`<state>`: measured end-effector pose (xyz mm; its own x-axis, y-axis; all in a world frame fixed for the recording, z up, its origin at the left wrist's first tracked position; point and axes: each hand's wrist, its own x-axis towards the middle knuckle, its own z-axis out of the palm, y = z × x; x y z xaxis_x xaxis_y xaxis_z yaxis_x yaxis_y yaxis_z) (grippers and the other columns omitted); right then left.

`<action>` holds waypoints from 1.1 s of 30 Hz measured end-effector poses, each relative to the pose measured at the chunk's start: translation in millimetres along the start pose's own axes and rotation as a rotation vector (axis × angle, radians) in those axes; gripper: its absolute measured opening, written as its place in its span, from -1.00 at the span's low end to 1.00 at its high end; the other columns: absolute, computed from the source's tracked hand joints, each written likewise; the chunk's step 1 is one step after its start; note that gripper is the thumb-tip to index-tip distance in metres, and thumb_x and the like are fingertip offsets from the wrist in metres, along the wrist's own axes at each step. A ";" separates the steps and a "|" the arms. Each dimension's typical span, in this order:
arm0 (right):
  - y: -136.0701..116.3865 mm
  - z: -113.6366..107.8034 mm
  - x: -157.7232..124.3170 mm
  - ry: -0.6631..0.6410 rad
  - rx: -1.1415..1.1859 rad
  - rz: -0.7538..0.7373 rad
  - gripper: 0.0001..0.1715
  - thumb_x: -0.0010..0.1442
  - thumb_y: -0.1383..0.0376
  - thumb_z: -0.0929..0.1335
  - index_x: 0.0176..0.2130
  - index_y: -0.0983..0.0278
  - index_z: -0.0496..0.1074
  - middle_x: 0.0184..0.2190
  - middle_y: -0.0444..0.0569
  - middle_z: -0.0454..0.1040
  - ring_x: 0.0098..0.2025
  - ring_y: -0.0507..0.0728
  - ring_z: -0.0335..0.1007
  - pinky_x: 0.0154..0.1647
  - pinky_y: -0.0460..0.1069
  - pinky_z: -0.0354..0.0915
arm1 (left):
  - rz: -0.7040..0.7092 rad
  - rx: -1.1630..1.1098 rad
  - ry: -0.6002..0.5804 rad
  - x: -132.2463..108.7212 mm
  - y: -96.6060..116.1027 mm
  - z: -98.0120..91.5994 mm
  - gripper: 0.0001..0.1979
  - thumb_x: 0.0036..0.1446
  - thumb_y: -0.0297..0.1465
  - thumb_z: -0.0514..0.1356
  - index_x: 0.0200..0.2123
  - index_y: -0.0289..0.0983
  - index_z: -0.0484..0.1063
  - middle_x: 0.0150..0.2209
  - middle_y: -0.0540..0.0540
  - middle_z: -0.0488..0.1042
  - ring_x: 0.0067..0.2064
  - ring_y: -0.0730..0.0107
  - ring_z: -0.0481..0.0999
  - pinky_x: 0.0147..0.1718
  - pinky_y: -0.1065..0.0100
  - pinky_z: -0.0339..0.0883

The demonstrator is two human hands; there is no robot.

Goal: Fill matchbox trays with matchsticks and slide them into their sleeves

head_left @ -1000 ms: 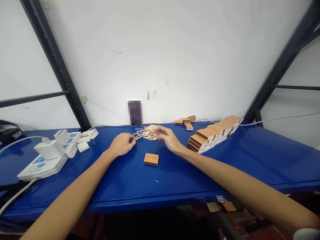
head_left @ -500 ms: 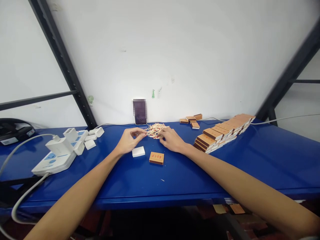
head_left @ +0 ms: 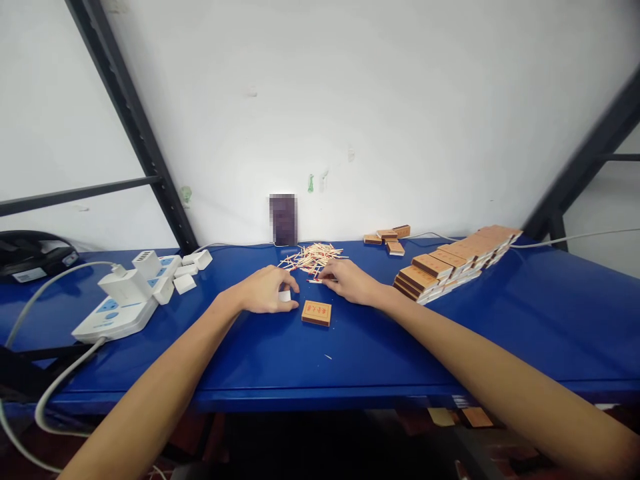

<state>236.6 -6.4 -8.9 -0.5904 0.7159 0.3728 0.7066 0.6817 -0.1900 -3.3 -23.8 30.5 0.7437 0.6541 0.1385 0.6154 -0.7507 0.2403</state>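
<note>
At the front edge of the match pile [head_left: 320, 253], my right hand [head_left: 347, 280] pinches a few red-tipped matches [head_left: 315, 281]; the fingers partly hide them. My left hand [head_left: 265, 290] is curved over a small white matchbox tray [head_left: 285, 295], its thumb and fingertips apart. Only part of the tray shows between them, and whether the fingers touch it is unclear. Between and in front of both hands lies a brown matchbox [head_left: 317, 312] with red lettering, flat on the blue table [head_left: 260, 360].
Stacked matchboxes [head_left: 450, 260] stand at right, several loose ones [head_left: 387, 235] behind. At left are a power strip [head_left: 117, 313] with chargers and several white trays [head_left: 186, 270]. A dark blurred-out panel [head_left: 284, 220] leans on the wall. A stray splinter [head_left: 328, 357] lies near the front edge.
My left hand has left the match pile and come nearer to me, over the white tray. The right hand has drawn slightly back from the pile with matches in its fingertips. The view has shifted slightly.
</note>
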 end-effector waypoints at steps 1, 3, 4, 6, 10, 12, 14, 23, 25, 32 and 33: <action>-0.5 -0.6 -0.5 0.000 0.016 -0.001 -0.80 0.22 0.40 0.31 -0.27 0.31 0.55 -0.32 0.03 0.52 -0.26 0.12 0.39 -0.22 -0.02 0.24 | 0.017 -0.040 0.036 0.3 -0.5 0.9 -0.73 0.00 -0.20 0.27 -0.29 -0.25 0.58 -0.40 -0.04 0.52 -0.41 0.43 0.41 -0.39 0.41 0.22; -1.5 0.2 -1.5 0.004 0.052 0.000 -0.81 0.20 0.42 0.32 -0.26 0.31 0.55 -0.32 0.01 0.53 -0.27 0.11 0.40 -0.22 -0.03 0.25 | 0.041 -0.158 0.156 1.3 -1.8 3.0 -0.73 0.02 -0.18 0.28 -0.35 -0.27 0.57 -0.39 -0.06 0.52 -0.41 0.44 0.41 -0.40 0.41 0.24; -2.0 1.6 -2.2 0.016 0.069 0.005 -0.81 0.20 0.43 0.32 -0.24 0.31 0.55 -0.31 0.01 0.54 -0.26 0.11 0.41 -0.21 -0.03 0.25 | 0.039 -0.226 0.236 1.9 -2.4 4.3 -0.72 0.01 -0.17 0.30 -0.35 -0.28 0.57 -0.40 -0.07 0.52 -0.43 0.46 0.40 -0.41 0.41 0.24; -3.1 6.0 -3.9 0.063 0.089 0.029 -0.79 0.20 0.44 0.31 -0.21 0.32 0.55 -0.28 0.02 0.54 -0.23 0.11 0.41 -0.18 -0.02 0.26 | 0.013 -0.350 0.400 3.3 -3.0 7.5 -0.69 -0.05 -0.17 0.35 -0.36 -0.32 0.55 -0.41 -0.08 0.52 -0.46 0.48 0.41 -0.46 0.42 0.24; -5.3 14.7 -7.7 0.155 0.075 0.069 -0.80 0.22 0.41 0.32 -0.23 0.31 0.55 -0.28 0.04 0.55 -0.17 0.14 0.40 -0.12 0.03 0.26 | -0.061 -0.472 0.542 4.9 -4.2 14.3 -0.65 -0.11 -0.23 0.39 -0.31 -0.36 0.50 -0.49 -0.07 0.51 -0.49 0.48 0.43 -0.53 0.47 0.22; -5.6 15.9 -9.0 0.172 0.068 0.059 -0.81 0.22 0.40 0.32 -0.24 0.30 0.56 -0.29 0.03 0.55 -0.17 0.14 0.39 -0.10 0.04 0.26 | -0.053 -0.479 0.508 4.4 -6.1 15.7 -0.62 -0.09 -0.25 0.36 -0.22 -0.35 0.49 -0.42 -0.08 0.52 -0.47 0.48 0.44 -0.51 0.47 0.28; -5.4 15.2 -9.8 0.175 0.061 0.035 -0.81 0.21 0.41 0.33 -0.25 0.28 0.56 -0.30 0.02 0.56 -0.18 0.14 0.40 -0.11 0.04 0.26 | -0.038 -0.465 0.425 3.3 -9.1 14.8 -0.60 -0.05 -0.27 0.32 -0.14 -0.35 0.48 -0.32 -0.10 0.52 -0.45 0.51 0.43 -0.48 0.46 0.32; -7.8 9.2 -15.6 0.171 0.153 0.058 -0.77 0.17 0.42 0.33 -0.19 0.27 0.54 -0.26 -0.01 0.58 -0.21 0.12 0.45 -0.17 0.00 0.29 | -0.112 -0.401 0.186 4.7 -18.0 7.6 -0.63 0.16 -0.17 0.10 -0.22 -0.33 0.53 -0.41 -0.04 0.45 -0.43 0.45 0.33 -0.45 0.42 0.16; -10.4 6.3 -17.3 0.198 0.231 0.106 -0.78 0.14 0.42 0.34 -0.21 0.27 0.55 -0.30 -0.04 0.59 -0.27 0.09 0.46 -0.22 -0.02 0.30 | -0.181 -0.343 0.247 9.0 -17.0 12.4 -0.60 0.20 -0.14 0.05 -0.30 -0.32 0.54 -0.48 -0.01 0.41 -0.47 0.47 0.26 -0.47 0.41 0.08; -15.3 1.3 -14.8 0.239 0.537 0.283 -0.82 0.09 0.34 0.37 -0.28 0.30 0.57 -0.38 -0.04 0.59 -0.37 0.07 0.46 -0.32 -0.04 0.34 | -0.196 -0.492 0.460 24.0 -15.1 28.0 -0.67 0.16 -0.18 0.07 -0.45 -0.32 0.39 -0.52 0.02 0.33 -0.45 0.45 0.25 -0.45 0.41 0.06; -14.5 2.1 -13.7 0.241 0.571 0.305 -0.83 0.08 0.33 0.38 -0.29 0.31 0.57 -0.38 -0.03 0.60 -0.36 0.08 0.47 -0.30 -0.03 0.35 | -0.194 -0.527 0.467 24.7 -15.0 29.7 -0.68 0.14 -0.17 0.09 -0.44 -0.32 0.39 -0.52 0.02 0.33 -0.46 0.46 0.24 -0.46 0.41 0.06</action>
<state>233.6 -25.8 -13.1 -0.2482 0.8795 0.4060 0.4722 0.4758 -0.7421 13.6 0.8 1.8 0.3723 0.8308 0.4136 0.4300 -0.5494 0.7164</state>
